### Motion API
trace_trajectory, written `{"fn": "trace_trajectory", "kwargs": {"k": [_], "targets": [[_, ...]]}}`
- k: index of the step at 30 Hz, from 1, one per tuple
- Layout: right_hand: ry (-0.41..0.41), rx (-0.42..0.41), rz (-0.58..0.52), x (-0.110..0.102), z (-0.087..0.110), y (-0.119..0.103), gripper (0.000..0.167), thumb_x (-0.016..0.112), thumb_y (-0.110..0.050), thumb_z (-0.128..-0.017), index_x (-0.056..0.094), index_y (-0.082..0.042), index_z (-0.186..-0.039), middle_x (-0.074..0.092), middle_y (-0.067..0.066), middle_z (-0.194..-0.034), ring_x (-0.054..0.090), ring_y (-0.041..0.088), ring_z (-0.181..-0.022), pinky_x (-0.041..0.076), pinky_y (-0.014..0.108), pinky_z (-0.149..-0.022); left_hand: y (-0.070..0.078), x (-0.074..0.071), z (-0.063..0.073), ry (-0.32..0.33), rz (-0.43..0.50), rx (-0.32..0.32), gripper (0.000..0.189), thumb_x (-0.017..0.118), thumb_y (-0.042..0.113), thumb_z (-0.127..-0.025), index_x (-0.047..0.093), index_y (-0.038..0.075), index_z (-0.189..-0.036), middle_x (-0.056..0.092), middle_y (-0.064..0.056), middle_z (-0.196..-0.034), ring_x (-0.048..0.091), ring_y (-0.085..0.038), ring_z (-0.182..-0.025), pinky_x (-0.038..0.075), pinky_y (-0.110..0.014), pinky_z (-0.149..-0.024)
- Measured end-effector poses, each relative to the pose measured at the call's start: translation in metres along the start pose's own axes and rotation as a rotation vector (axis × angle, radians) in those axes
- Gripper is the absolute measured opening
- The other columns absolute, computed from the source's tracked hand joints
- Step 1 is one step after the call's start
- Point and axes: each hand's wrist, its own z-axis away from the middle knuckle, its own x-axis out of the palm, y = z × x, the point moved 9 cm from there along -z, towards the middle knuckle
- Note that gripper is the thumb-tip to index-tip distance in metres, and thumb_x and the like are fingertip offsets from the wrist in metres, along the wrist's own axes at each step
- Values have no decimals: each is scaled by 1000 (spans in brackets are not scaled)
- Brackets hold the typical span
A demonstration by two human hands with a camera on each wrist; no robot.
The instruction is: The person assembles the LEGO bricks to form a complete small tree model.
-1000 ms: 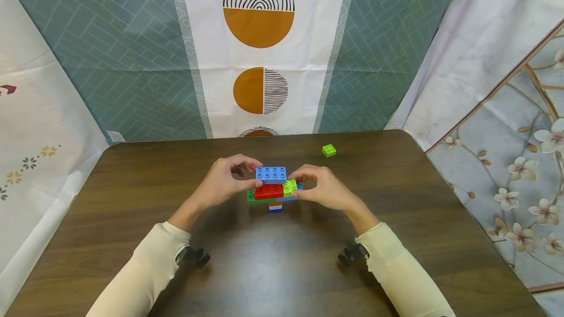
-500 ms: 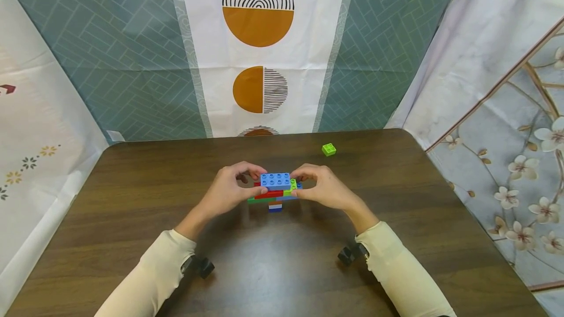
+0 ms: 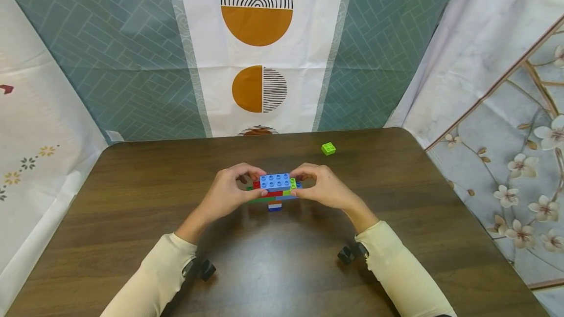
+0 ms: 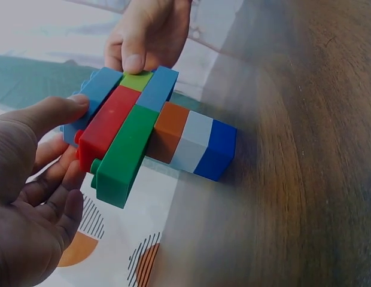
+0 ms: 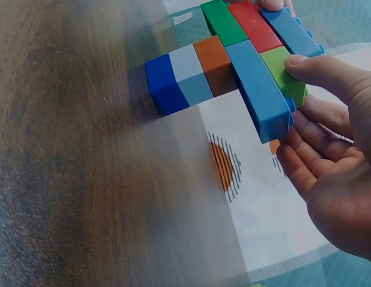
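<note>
My left hand (image 3: 226, 189) pinches a light blue eight-stud building brick (image 3: 275, 183), thumb on its near side. This brick lies over a red brick (image 4: 111, 127) at the top of a T-shaped stack. Beside the red one sits a lime green brick (image 5: 283, 69), gripped by my right hand (image 3: 325, 189) with the thumb on its face. Below run a green brick (image 4: 128, 146) and a second light blue brick (image 5: 257, 86), end to end. Their narrow column goes down through an orange-brown brick (image 5: 215, 64) and a white brick (image 4: 194, 134) to a dark blue brick (image 4: 219, 149).
A loose lime green brick (image 3: 328, 148) lies near the back edge of the brown wooden table (image 3: 145, 175), right of the stack. Patterned cloth (image 3: 343, 38) hangs behind the table. Each wrist wears a small black camera (image 3: 207, 269).
My left hand has brought the light blue brick down and slightly right, from above the red brick onto the stack's top. My right hand has stayed on the lime green brick.
</note>
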Motion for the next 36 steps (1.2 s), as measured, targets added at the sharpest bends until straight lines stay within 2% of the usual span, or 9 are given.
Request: {"fn": "trace_trajectory", "kwargs": {"k": [9,17,21,25,27,32,36], "targets": [[42,-74,-46,-1,0,-9,37,83,-22,-88,72,-16,-123,70,0,-118,61,22,-112,47,61,-107,-1,-1,1,1,-9,2,33,91,20,-80,77,15,-109,74,1,-100,65,-32,-95,57,-47,-88],[79,-95,-77,-1,0,-11,36,82,-21,-89,73,-18,-123,69,-1,-120,61,23,-111,46,63,-106,1,-2,1,1,-19,7,33,91,21,-80,77,14,-109,74,2,-99,66,-31,-95,57,-46,-88],[104,-123,-48,-4,2,-12,33,82,-20,-89,73,-17,-121,70,-1,-118,63,21,-108,48,62,-104,0,0,-2,-17,-19,-4,33,90,23,-81,78,16,-111,74,3,-101,65,-24,-94,57,-44,-88],[120,-138,-18,-6,4,-13,32,82,-21,-89,73,-17,-119,71,-1,-115,63,20,-105,50,60,-101,-1,2,-4,-36,-5,-17,34,89,24,-81,78,18,-113,75,3,-103,63,-17,-93,57,-47,-89],[119,-142,-8,-6,5,-14,32,82,-22,-89,73,-17,-119,71,-1,-114,63,20,-104,51,60,-100,-1,2,-4,-36,1,-17,34,89,24,-81,78,19,-113,75,3,-102,64,-18,-93,56,-46,-88],[110,-149,9,-5,2,-17,31,82,-23,-89,73,-17,-118,71,-2,-112,63,19,-102,51,60,-98,-3,0,-2,-26,2,-15,33,89,24,-82,79,19,-112,75,3,-100,65,-29,-94,54,-38,-83],[105,-147,8,-4,2,-17,31,82,-22,-89,73,-17,-118,71,-1,-112,63,19,-103,51,57,-99,-5,0,-1,-25,-3,-19,32,89,25,-82,79,19,-112,74,3,-100,65,-30,-94,53,-37,-81]]}}
